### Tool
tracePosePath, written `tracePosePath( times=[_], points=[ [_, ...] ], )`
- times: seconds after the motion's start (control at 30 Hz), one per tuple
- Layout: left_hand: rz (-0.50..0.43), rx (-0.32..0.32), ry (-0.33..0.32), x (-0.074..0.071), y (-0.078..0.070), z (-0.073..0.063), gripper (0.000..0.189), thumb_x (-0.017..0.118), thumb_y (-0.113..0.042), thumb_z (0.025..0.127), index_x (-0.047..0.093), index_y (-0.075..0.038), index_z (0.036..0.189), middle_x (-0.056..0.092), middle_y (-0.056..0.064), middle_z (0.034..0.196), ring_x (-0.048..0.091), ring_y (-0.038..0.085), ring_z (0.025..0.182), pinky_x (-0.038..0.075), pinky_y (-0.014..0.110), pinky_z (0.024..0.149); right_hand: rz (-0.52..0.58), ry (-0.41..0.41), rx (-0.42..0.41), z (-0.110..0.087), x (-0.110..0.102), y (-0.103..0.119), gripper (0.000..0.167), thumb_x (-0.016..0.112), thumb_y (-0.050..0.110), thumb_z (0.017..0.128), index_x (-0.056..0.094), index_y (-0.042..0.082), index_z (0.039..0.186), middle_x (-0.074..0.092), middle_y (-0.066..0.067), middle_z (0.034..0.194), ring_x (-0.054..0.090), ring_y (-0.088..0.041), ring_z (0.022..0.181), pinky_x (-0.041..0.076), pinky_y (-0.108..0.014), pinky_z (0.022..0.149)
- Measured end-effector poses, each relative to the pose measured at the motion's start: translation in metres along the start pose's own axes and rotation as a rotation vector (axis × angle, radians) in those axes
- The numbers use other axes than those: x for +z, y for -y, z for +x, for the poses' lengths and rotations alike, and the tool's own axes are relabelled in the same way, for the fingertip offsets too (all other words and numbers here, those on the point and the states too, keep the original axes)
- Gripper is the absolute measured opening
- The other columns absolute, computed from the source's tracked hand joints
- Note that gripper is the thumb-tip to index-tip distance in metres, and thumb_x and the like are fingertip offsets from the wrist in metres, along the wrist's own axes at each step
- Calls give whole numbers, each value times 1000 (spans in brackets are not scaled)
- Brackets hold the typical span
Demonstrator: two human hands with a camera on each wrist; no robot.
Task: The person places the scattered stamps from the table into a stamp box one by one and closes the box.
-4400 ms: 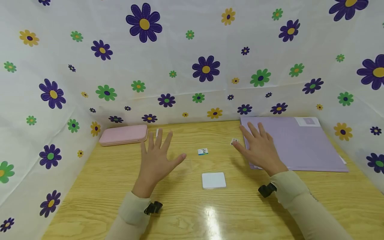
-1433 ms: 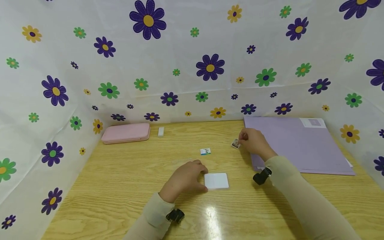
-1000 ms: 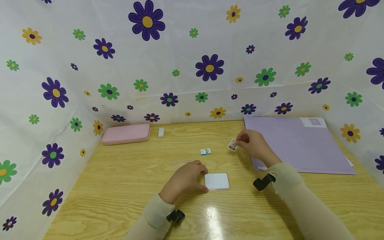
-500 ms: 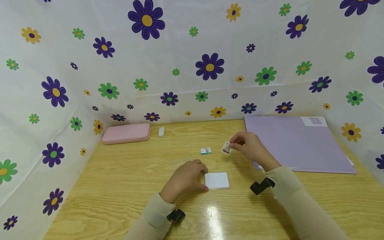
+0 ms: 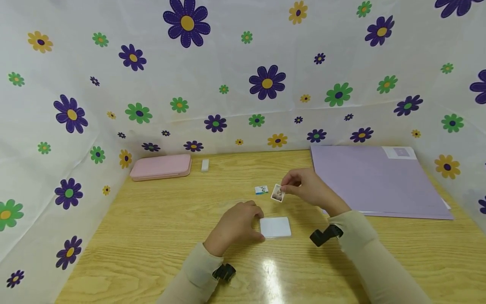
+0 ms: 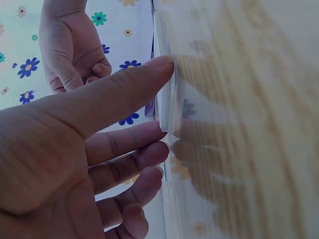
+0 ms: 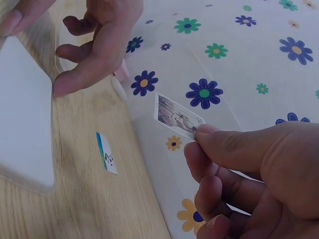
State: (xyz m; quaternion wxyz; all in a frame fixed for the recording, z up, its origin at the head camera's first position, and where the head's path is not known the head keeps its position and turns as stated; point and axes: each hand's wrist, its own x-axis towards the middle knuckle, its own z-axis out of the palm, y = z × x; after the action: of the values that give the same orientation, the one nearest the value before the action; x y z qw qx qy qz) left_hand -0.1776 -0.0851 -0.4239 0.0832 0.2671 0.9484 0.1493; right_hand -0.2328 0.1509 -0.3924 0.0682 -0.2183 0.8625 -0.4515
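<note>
My right hand pinches a small postage stamp by one edge between thumb and index finger. The stamp has a white border and a brownish-grey picture, and is held up over the table. My left hand holds a flat white rectangular slab at its left end, thumb at the near corner and a fingertip at the far one. Its other fingers curl loosely in the left wrist view. Behind the slab lies a second stamp, white with a ball-like print and a blue-green edge.
A pink pencil case and a white eraser lie at the back left. Lilac folders cover the right side. Beyond the left hand lies a clear plastic piece. Flowered cloth encloses the table.
Both hands were spread open above the table. The left came down to the white slab; the right picked up the stamp beside the folders and carried it left, near the second stamp.
</note>
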Motion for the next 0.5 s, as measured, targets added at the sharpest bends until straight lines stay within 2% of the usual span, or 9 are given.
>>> tracePosePath(
  times=[0.2, 0.5],
  points=[
    [-5, -5, 2, -1, -1, -1, 50, 90, -38, 71, 72, -13, 111, 63, -2, 109, 59, 18, 97, 50, 32, 85, 32, 58, -8, -2, 8, 5, 5, 70, 9, 92, 70, 4, 91, 66, -4, 83, 58, -19, 76, 48, -31, 67],
    [-12, -33, 16, -2, -3, -1, 52, 90, -37, 70, 71, -13, 112, 61, -1, 109, 58, 19, 98, 50, 34, 85, 10, 120, -32, -1, 17, 6, 4, 72, 13, 91, 71, 11, 88, 66, 1, 79, 59, -17, 73, 48, -31, 65]
  ],
)
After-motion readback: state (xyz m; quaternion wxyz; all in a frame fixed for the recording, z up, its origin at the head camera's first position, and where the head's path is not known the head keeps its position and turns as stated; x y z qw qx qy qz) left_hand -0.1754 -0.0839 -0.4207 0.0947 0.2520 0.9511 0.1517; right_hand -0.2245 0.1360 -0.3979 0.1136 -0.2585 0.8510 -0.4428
